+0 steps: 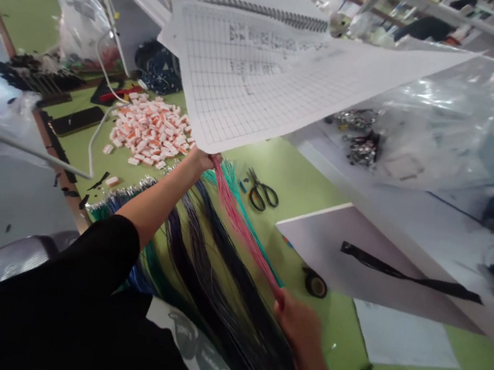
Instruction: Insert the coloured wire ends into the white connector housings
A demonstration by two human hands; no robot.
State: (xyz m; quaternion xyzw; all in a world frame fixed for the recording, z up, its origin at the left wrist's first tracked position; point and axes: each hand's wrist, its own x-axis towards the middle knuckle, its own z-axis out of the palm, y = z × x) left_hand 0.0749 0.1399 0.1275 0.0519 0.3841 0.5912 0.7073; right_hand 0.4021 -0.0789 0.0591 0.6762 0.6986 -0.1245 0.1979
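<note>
A bundle of pink wires (pixel 241 219) stretches between my two hands over the table. My left hand (pixel 204 158) is closed on its far end, partly covered by the hanging paper. Lower right, my right hand (pixel 297 318) is wrapped round the same bundle, somewhat blurred. Teal wires (pixel 230 176) run alongside the pink ones; whether either hand also grips them I cannot tell. Beneath my arms lie bundles of dark wires (pixel 203 241), with metal-tipped ends near my left forearm. Black-handled scissors (pixel 263 194) rest just right of the wires.
A heap of white and orange connectors (pixel 151 130) lies at the far left. A spiral-bound chart (pixel 256 78) hangs low over the table. Black tape roll (pixel 315 283), a grey board (pixel 360 249) with a black strip (pixel 407 277), and a clear plastic bag (pixel 467 128) are to the right.
</note>
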